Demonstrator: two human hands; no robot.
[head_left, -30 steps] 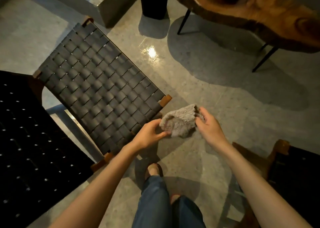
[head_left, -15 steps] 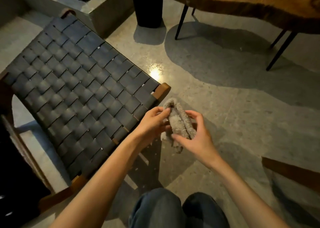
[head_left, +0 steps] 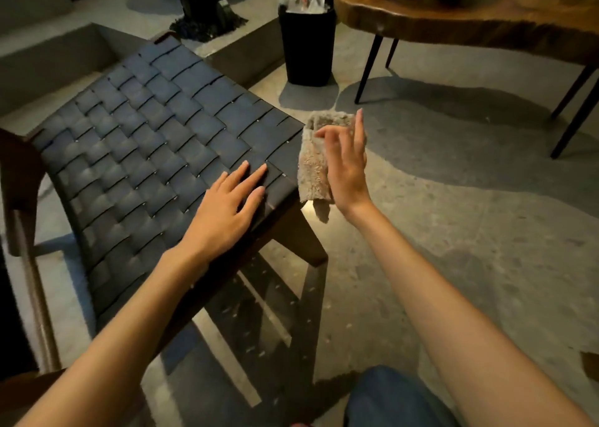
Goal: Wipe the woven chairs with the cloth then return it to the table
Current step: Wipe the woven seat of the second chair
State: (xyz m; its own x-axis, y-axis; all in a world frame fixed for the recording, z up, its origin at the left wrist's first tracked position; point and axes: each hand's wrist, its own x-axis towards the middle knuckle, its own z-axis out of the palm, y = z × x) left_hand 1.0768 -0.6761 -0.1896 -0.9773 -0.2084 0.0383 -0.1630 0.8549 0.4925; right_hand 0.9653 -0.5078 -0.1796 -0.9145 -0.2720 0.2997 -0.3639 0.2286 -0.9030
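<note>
A dark woven chair (head_left: 155,128) with a wooden frame fills the left half of the head view. My left hand (head_left: 223,212) rests flat on the seat's near right corner, fingers straight. Just off that corner my right hand (head_left: 348,167) is raised with its fingers pointing up. The folded grey fluffy cloth (head_left: 312,170) hangs against its palm, and the thumb is bent over the cloth's top edge. The cloth's left edge is close to the seat's side; whether they touch is unclear. The live-edge wooden table (head_left: 470,21) stands at the top right.
A black waste bin (head_left: 306,44) stands on the floor between the chair and the table. The table's thin black legs (head_left: 366,70) splay outward. A concrete ledge (head_left: 236,57) runs behind the chair. My knee in jeans (head_left: 389,397) is at the bottom.
My left hand let go of the cloth and now lies flat on the seat. The right hand alone holds the cloth, raised beside the seat corner. The view has moved closer to the chair.
</note>
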